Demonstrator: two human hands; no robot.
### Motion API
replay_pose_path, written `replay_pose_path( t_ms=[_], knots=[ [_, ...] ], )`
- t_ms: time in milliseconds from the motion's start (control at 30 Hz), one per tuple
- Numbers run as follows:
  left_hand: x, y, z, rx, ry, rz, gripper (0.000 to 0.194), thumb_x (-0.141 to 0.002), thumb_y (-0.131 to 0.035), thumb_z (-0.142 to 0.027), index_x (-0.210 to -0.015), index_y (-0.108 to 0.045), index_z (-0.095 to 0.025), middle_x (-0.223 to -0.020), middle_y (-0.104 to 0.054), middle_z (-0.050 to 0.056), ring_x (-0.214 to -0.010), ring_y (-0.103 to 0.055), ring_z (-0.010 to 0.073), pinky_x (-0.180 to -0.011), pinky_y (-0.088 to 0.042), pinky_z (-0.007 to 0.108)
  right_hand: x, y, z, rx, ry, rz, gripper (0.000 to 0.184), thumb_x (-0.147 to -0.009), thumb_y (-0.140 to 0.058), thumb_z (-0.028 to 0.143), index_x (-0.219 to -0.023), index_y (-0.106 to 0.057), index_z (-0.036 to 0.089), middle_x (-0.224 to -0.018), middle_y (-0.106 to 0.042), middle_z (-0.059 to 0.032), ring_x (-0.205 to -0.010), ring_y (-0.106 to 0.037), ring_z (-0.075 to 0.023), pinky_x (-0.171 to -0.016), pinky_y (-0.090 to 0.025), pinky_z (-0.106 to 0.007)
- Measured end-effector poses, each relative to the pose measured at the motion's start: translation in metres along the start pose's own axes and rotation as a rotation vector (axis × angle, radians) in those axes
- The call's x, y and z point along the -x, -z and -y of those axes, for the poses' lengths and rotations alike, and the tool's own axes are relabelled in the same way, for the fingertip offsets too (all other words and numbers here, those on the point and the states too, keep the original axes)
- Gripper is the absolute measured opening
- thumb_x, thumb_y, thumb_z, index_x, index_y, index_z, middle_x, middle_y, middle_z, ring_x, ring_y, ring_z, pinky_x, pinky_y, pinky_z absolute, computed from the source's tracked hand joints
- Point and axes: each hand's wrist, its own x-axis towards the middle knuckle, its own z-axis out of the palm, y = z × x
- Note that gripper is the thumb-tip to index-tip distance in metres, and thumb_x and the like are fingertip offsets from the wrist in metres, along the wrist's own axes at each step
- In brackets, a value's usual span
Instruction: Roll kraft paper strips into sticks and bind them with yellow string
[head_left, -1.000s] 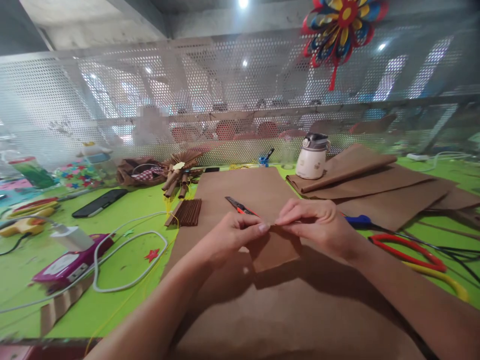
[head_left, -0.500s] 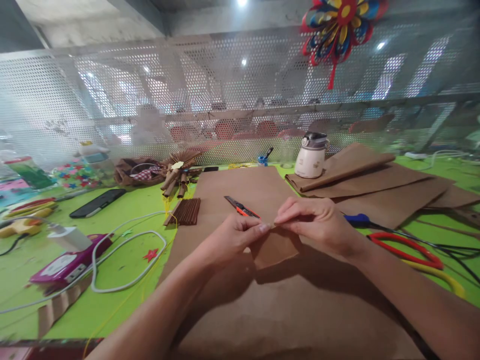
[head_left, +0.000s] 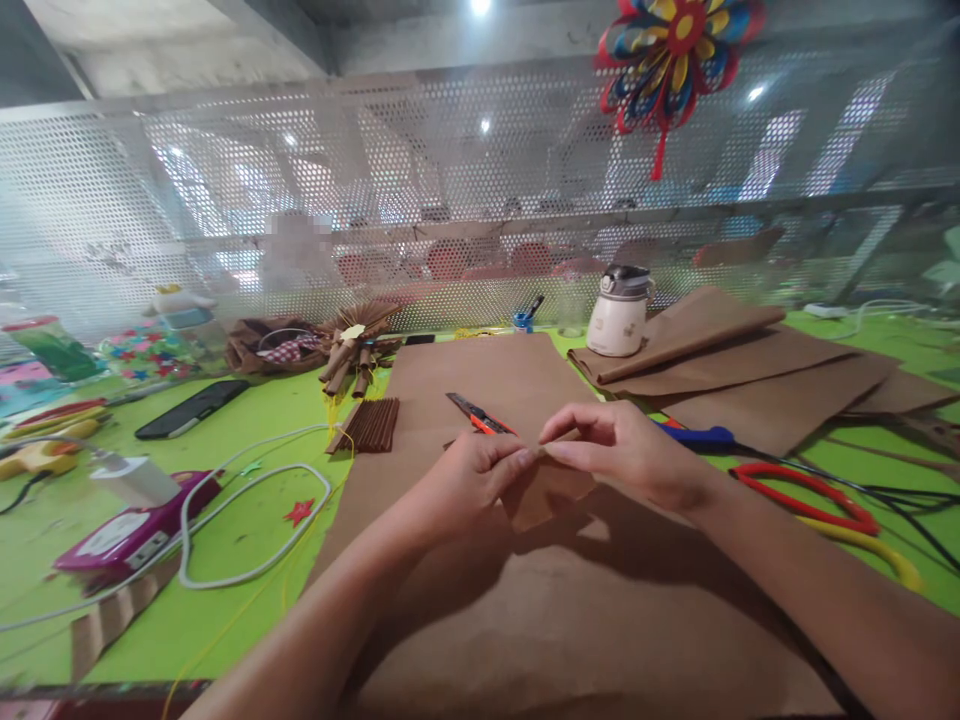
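Observation:
Between my two hands hangs a small piece of brown paper (head_left: 546, 495), its upper edge pinched. My left hand (head_left: 480, 475) grips that edge between thumb and fingers. Close beside it, my right hand (head_left: 619, 445) pinches the same edge, fingertips nearly touching the left ones. Under both hands lies a large sheet of brown paper (head_left: 480, 370). A box cutter (head_left: 480, 412) with an orange body rests on the sheet just beyond my left hand, its rear end hidden. A pleated brown paper bundle (head_left: 373, 425) sits at the sheet's left edge.
Left on the green table (head_left: 247, 640) are a purple power strip (head_left: 139, 530), a looped white cable (head_left: 225, 583) and a phone (head_left: 193, 408). A white flask (head_left: 619, 315) stands near folded brown paper (head_left: 780, 390) at right. Red-handled pliers (head_left: 806, 497) lie beside my right forearm.
My right hand has shifted slightly left, and the small paper's upper edge looks more folded over. The view has moved slightly.

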Motion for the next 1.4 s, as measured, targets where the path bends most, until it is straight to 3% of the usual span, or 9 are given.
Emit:
replay_pose_path(
  t_ms=[133,533,700,867,1200,1400],
  knots=[
    [0.001,-0.004,-0.001,-0.079,0.007,-0.023,0.034,-0.09,-0.038,-0.039,-0.067,-0.048,-0.016,-0.06,-0.041,-0.003,-0.057,-0.037,0.01,-0.053,-0.029,0.021,-0.002,-0.006,0.002,0.069,-0.029,-0.093,0.021,-0.075,-0.066,0.035,-0.072,-0.063,0.014,-0.061,-0.056,0.0012,-0.056,-0.049,-0.0089,-0.05,-0.037,-0.02],
    [0.003,-0.008,-0.003,-0.143,-0.032,0.008,0.031,-0.092,-0.033,-0.036,-0.079,-0.053,-0.016,-0.075,-0.056,0.001,-0.068,-0.047,0.0125,-0.063,-0.037,0.023,-0.003,-0.005,0.001,0.129,-0.057,-0.145,0.03,-0.069,-0.07,0.042,-0.067,-0.064,0.013,-0.063,-0.059,-0.001,-0.059,-0.049,-0.0105,-0.054,-0.037,-0.024],
    [0.0,-0.009,0.001,-0.196,0.029,-0.074,0.033,-0.09,-0.037,-0.037,-0.065,-0.045,-0.017,-0.062,-0.05,-0.001,-0.06,-0.045,0.0117,-0.059,-0.035,0.023,-0.005,-0.005,-0.002,0.087,-0.042,-0.142,0.027,-0.07,-0.07,0.039,-0.069,-0.063,0.013,-0.057,-0.052,0.0027,-0.054,-0.042,-0.0075,-0.049,-0.03,-0.021],
    [0.0,-0.012,0.0,-0.207,-0.032,-0.146,0.029,-0.089,-0.039,-0.032,-0.065,-0.044,-0.017,-0.061,-0.045,-0.003,-0.059,-0.042,0.0106,-0.056,-0.032,0.022,-0.005,-0.008,-0.001,-0.024,-0.115,-0.116,0.029,-0.068,-0.072,0.04,-0.072,-0.063,0.013,-0.06,-0.056,0.0013,-0.055,-0.047,-0.0086,-0.05,-0.034,-0.021],
    [-0.003,-0.007,0.005,-0.024,0.033,-0.108,0.03,-0.087,-0.043,-0.037,-0.068,-0.052,-0.015,-0.061,-0.052,0.0,-0.059,-0.047,0.0118,-0.054,-0.034,0.022,-0.006,-0.002,-0.004,-0.095,-0.037,-0.238,0.021,-0.066,-0.073,0.033,-0.067,-0.066,0.014,-0.06,-0.058,0.0013,-0.057,-0.048,-0.0095,-0.055,-0.037,-0.023],
    [-0.004,-0.004,0.01,0.179,0.071,-0.041,0.034,-0.083,-0.049,-0.042,-0.065,-0.052,-0.013,-0.057,-0.046,-0.002,-0.054,-0.043,0.0095,-0.052,-0.034,0.022,-0.009,0.001,-0.007,-0.008,-0.019,-0.255,0.025,-0.069,-0.069,0.039,-0.065,-0.066,0.014,-0.054,-0.052,0.0027,-0.052,-0.042,-0.0085,-0.051,-0.032,-0.024]
  ],
)
